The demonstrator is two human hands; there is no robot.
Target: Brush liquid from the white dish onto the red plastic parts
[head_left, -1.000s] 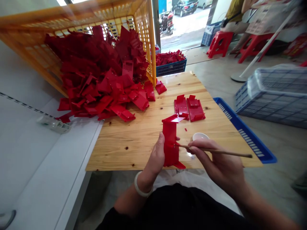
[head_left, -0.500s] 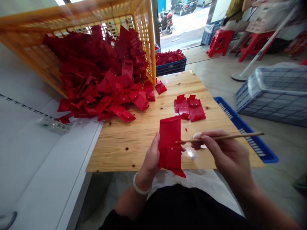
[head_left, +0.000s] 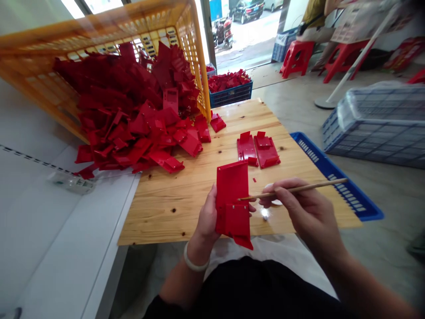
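My left hand (head_left: pixel 207 215) is wrapped round a red plastic panel (head_left: pixel 232 184), held up over the table's front edge. The panel has a raised lower section and a tilted flap at its bottom. Between the fingers of my right hand (head_left: pixel 308 208) is a thin wooden stick (head_left: pixel 312 187), its narrow tip at the panel's face just above the raised section. A white round thing (head_left: pixel 276 202) shows partly behind my right fingers; whether they touch it I cannot tell. Beyond the hands, two similar red panels (head_left: pixel 267 153) lie side by side.
A tipped yellow crate (head_left: pixel 202 62) spills many red parts (head_left: pixel 142 128) onto the wooden table (head_left: pixel 195 195). A blue basket (head_left: pixel 372 212) sits by the right edge. Farther off are a blue crate of red parts (head_left: pixel 232 94), grey-blue crates (head_left: pixel 375 137), red stools (head_left: pixel 296 57) and a seated person.
The stick's tip has shifted slightly left over the panel. The panel is tilted a little differently, and the whole view has turned slightly. Both hands keep their hold.
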